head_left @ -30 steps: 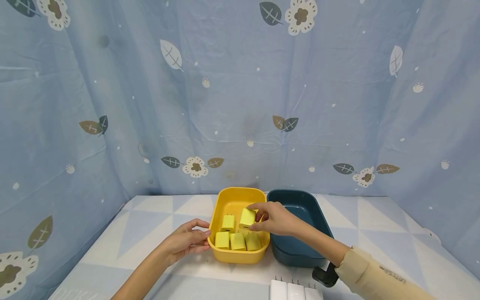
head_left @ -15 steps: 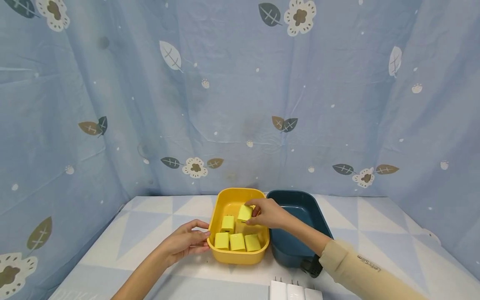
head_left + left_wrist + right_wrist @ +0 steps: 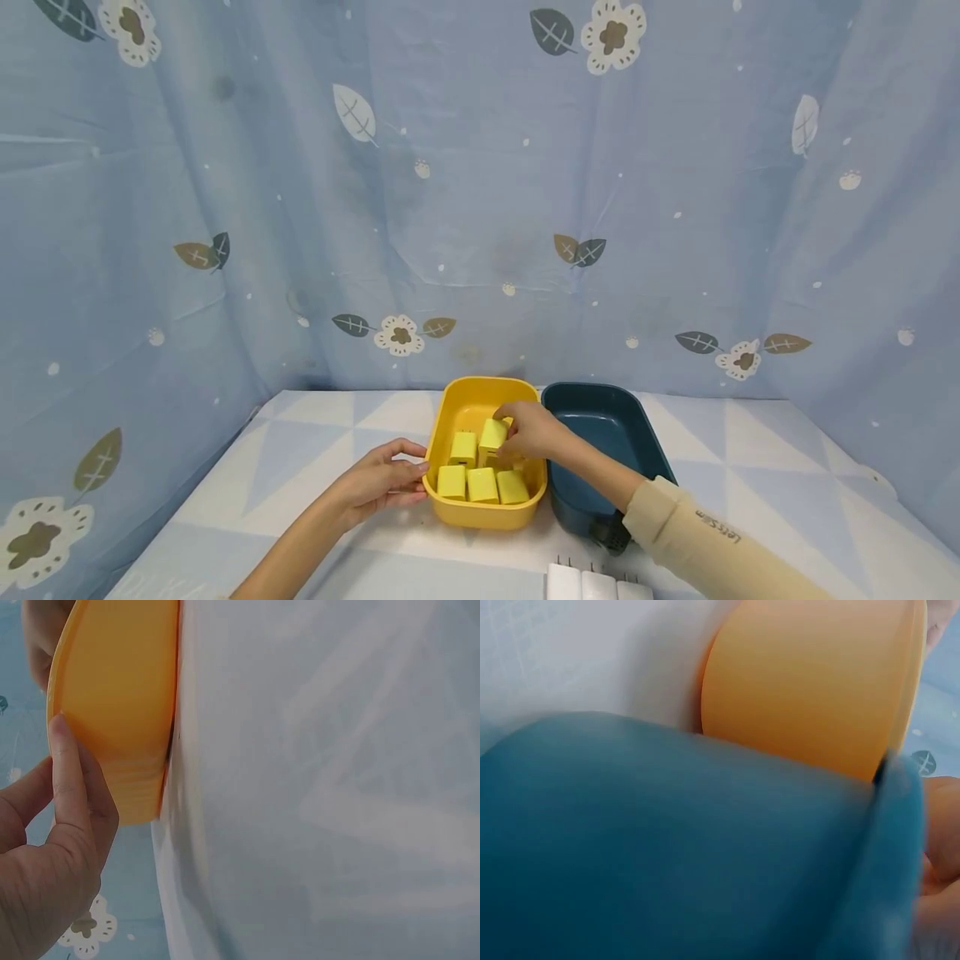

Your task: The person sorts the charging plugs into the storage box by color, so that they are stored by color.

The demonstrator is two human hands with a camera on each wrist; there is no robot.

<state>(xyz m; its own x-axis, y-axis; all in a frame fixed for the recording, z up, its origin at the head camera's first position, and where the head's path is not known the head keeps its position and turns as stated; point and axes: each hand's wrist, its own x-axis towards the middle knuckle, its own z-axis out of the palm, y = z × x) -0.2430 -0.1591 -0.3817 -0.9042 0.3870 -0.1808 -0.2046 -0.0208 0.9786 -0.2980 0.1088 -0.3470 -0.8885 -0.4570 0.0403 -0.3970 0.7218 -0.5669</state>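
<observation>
In the head view a yellow plastic bin (image 3: 486,517) holds several yellow charger plugs (image 3: 452,483). Three lie in the near row, and another charger (image 3: 463,447) sits behind them. My right hand (image 3: 531,429) pinches one yellow charger plug (image 3: 492,434) between thumb and fingers, inside the bin, behind the near row. Whether it touches the bottom is hard to tell. My left hand (image 3: 384,482) touches the bin's left side, its fingers fairly straight; in the left wrist view a fingertip (image 3: 60,727) presses near the rim.
A dark blue bin (image 3: 600,500) stands right against the yellow one, under my right forearm. White charger plugs (image 3: 581,583) with prongs upward are lined up at the front edge of view. A patterned cloth (image 3: 750,450) covers the table, and a blue curtain (image 3: 480,208) hangs behind.
My right hand has shifted and lowered slightly within the yellow bin, still pinching the charger, which now stands straighter. The left hand stays on the bin's side. The head view has swung slightly left.
</observation>
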